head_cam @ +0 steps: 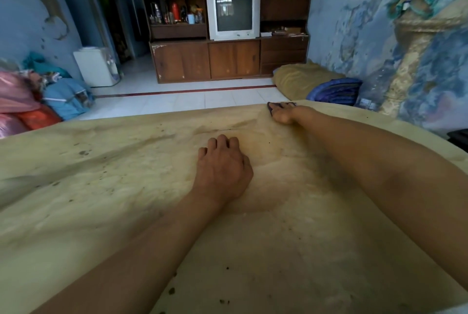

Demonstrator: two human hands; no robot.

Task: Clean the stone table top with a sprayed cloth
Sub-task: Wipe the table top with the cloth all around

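as we reach across: our right hand point(282, 111) lies stretched to the far edge of the surface point(106, 187), fingers laid flat on a small dark cloth point(274, 105), pressing it down rather than pinching it
left hand point(222, 169): planted near the middle of the surface, fingers bent with the tips on the stone, holding nothing; we judge it a brace for the long reach
cloth: at the far edge, toward the far right corner, mostly hidden under our fingers; whether it is damp we cannot tell
step in hand: wiping the far rim, as we read it
how far along: dark specks point(83, 152) dot the left side and the near edge, so much of the top looks undone
next move: likely a firm pull of the cloth back toward us, then across to the left; the bracing hand would have to shift out of the path
around: an old television point(233, 15) in a wooden cabinet point(228, 60) beyond the tiled floor, a yellow cushion point(298, 78) and a blue bundle point(336, 92) by the right wall, bags point(63, 98) at the left
in the way: only our own left hand
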